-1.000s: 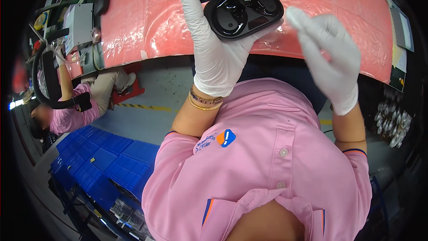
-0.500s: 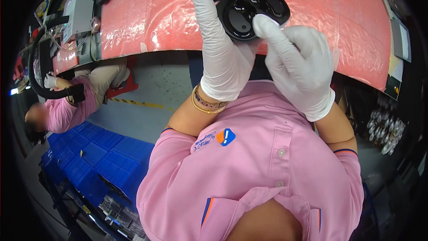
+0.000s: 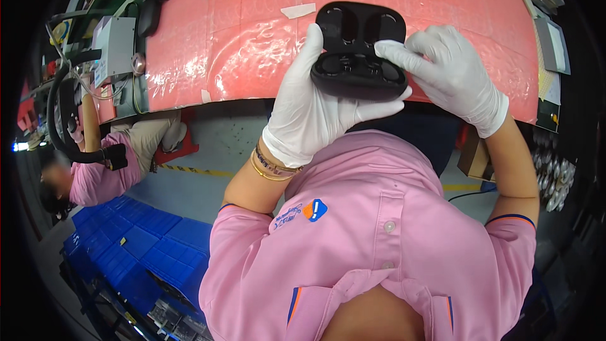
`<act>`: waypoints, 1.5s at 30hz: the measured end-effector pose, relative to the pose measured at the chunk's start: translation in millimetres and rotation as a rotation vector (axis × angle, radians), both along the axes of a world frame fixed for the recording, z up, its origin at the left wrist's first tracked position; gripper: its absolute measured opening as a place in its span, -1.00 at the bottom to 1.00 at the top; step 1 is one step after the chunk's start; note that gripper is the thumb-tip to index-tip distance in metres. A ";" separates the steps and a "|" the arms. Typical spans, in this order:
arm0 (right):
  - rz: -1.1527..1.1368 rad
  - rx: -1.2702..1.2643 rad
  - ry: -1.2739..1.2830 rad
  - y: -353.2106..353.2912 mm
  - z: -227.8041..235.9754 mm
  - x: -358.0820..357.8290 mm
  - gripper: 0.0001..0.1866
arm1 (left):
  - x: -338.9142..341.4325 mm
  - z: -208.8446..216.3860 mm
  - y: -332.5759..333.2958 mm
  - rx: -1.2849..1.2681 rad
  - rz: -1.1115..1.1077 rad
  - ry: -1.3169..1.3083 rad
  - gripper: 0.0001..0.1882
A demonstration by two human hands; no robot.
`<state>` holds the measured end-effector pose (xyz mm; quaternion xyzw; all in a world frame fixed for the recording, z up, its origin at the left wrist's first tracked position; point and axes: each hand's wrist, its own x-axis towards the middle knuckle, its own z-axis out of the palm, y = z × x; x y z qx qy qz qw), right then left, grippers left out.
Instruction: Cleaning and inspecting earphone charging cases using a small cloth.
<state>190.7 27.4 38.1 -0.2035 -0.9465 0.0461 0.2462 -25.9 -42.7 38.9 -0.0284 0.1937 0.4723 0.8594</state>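
A black earbud charging case (image 3: 360,88) stands open at the table's near edge, its lid (image 3: 346,12) tilted up and away from me. Two oval hollows show inside the lid. Dark glossy shapes lie in the base, and I cannot tell whether they are earbuds or empty wells. My white-gloved left hand (image 3: 303,113) cradles the case from below and from the left, thumb up along its side. From the right, my gloved right hand (image 3: 451,72) pinches the lid's lower right corner, with its thumb across the inner face and the other fingers curled.
Red, clear-covered matting spreads over the table (image 3: 221,44), with pale tape strips (image 3: 298,11) on it. A grey box (image 3: 115,47) and a black hose (image 3: 50,95) stand at the left. Beyond them works another person (image 3: 110,173). Blue bins (image 3: 145,233) sit behind, lower left.
The case has come nearer to me and turned, so its raised lid now shows its inside. My right hand has shifted from over the base to the lid's right corner.
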 end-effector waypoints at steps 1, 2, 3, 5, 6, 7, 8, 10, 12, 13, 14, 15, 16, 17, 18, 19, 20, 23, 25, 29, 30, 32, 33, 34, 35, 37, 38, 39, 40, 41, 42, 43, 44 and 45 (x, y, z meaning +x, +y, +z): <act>0.024 0.046 -0.102 0.6 1.1 2.3 -0.47 | -1.1 -0.7 0.3 0.004 -0.004 0.003 -0.23; 0.015 0.141 -0.132 -1.2 0.2 4.4 -0.50 | -2.3 -2.8 -0.1 0.012 -0.053 0.019 -0.21; 0.011 0.143 -0.130 -0.7 1.7 6.3 -0.50 | -2.6 -1.9 0.6 0.021 -0.103 0.034 -0.20; 0.037 0.227 -0.168 2.5 7.4 10.1 -0.49 | -3.2 3.6 0.8 -0.009 -0.113 0.099 -0.19; 0.033 0.228 -0.165 5.5 10.4 11.5 -0.49 | -6.2 4.5 1.6 -0.023 -0.140 0.089 -0.19; 0.014 0.301 -0.185 9.8 14.3 12.6 -0.48 | -8.6 6.1 2.8 -0.035 -0.168 0.080 -0.19; -0.005 0.373 -0.204 11.5 17.7 13.7 -0.47 | -9.0 12.1 2.1 -0.095 -0.203 0.137 -0.19; 0.017 0.371 -0.220 13.9 26.2 15.1 -0.47 | -9.2 15.6 -0.2 -0.094 -0.244 0.142 -0.18; 0.039 0.392 -0.220 18.7 31.9 11.8 -0.46 | -12.1 14.2 -1.7 -0.113 -0.315 0.110 -0.17; 0.103 0.361 -0.254 18.0 36.1 10.8 -0.47 | -9.7 16.5 -3.6 -0.115 -0.359 0.117 -0.16; 0.163 0.321 -0.298 18.7 38.4 10.6 -0.47 | -8.3 14.0 -3.0 -0.084 -0.439 0.164 -0.16; 0.152 0.337 -0.290 20.0 38.8 7.1 -0.47 | -6.7 14.8 -1.4 -0.052 -0.518 0.212 -0.15; 0.215 0.285 -0.243 21.2 37.6 1.1 -0.48 | -5.1 18.5 -0.9 -0.065 -0.607 0.267 -0.11; 0.279 0.231 -0.201 21.0 38.1 -2.1 -0.49 | -6.6 9.4 -3.2 0.045 -0.687 0.289 -0.05; 0.282 0.206 -0.118 23.7 41.8 -3.6 -0.51 | -8.5 1.3 -4.3 0.077 -0.669 0.220 -0.03; 0.273 0.220 -0.115 26.1 43.4 -2.0 -0.51 | -9.7 -3.4 -4.6 0.108 -0.652 0.147 -0.01; 0.135 0.154 0.058 28.8 44.3 1.5 -0.54 | -7.6 2.2 -4.8 0.133 -0.523 0.188 -0.01; -0.123 -0.160 0.419 16.7 35.3 -2.2 -0.60 | -4.0 -1.2 0.6 0.185 -0.125 0.453 -0.22; -0.177 -0.848 0.673 2.0 20.5 -6.5 -0.65 | -9.1 -11.6 15.2 0.170 0.137 0.186 -0.44; -0.195 -0.828 0.673 -1.2 -18.2 -29.8 -0.64 | -2.7 -15.9 33.1 0.114 0.189 0.148 -0.56; -0.247 -0.809 0.659 -0.9 -20.5 -36.8 -0.61 | 1.7 -18.5 35.5 0.114 0.182 0.139 -0.55; -0.307 -0.728 0.602 -4.4 -29.8 -40.0 -0.60 | 5.6 -28.7 37.2 0.101 0.176 0.128 -0.54; -0.352 -0.626 0.554 -5.9 -33.6 -41.3 -0.58 | 4.7 -36.4 37.1 0.120 0.194 0.102 -0.52; -0.331 -0.471 0.486 -11.3 -35.7 -40.7 -0.55 | 4.2 -40.8 35.6 0.140 0.214 0.076 -0.51; -0.222 -0.236 0.497 -13.9 -39.4 -42.3 -0.51 | 8.0 -39.4 37.4 0.131 0.208 0.071 -0.51; -0.260 -0.109 0.327 -42.0 -35.9 -50.8 -0.48 | 14.2 -31.8 35.7 0.098 0.211 0.256 -0.47; -0.249 -0.085 0.304 -50.7 -34.8 -53.2 -0.47 | 15.1 -32.0 34.2 0.110 0.196 0.272 -0.39; -0.247 -0.093 0.303 -52.2 -34.8 -54.1 -0.47 | 14.5 -33.1 33.2 0.102 0.199 0.273 -0.39; -0.255 -0.066 0.288 -53.2 -33.9 -54.6 -0.47 | 13.7 -34.4 32.8 0.119 0.184 0.260 -0.40; -0.266 -0.039 0.274 -54.6 -33.5 -54.8 -0.47 | 13.2 -35.8 32.3 0.137 0.167 0.247 -0.40; -0.243 -0.049 0.305 -52.5 -35.2 -54.5 -0.47 | 13.8 -35.5 32.7 0.136 0.171 0.230 -0.44; -0.243 -0.056 0.304 -46.4 -34.7 -53.5 -0.47 | 14.4 -34.9 33.8 0.128 0.171 0.232 -0.44; -0.255 -0.071 0.345 -38.0 -33.2 -52.2 -0.48 | 14.3 -34.9 33.5 0.113 0.205 0.261 -0.48; -0.266 -0.083 0.385 -27.8 -32.2 -50.1 -0.49 | 14.0 -35.6 33.2 0.100 0.239 0.289 -0.53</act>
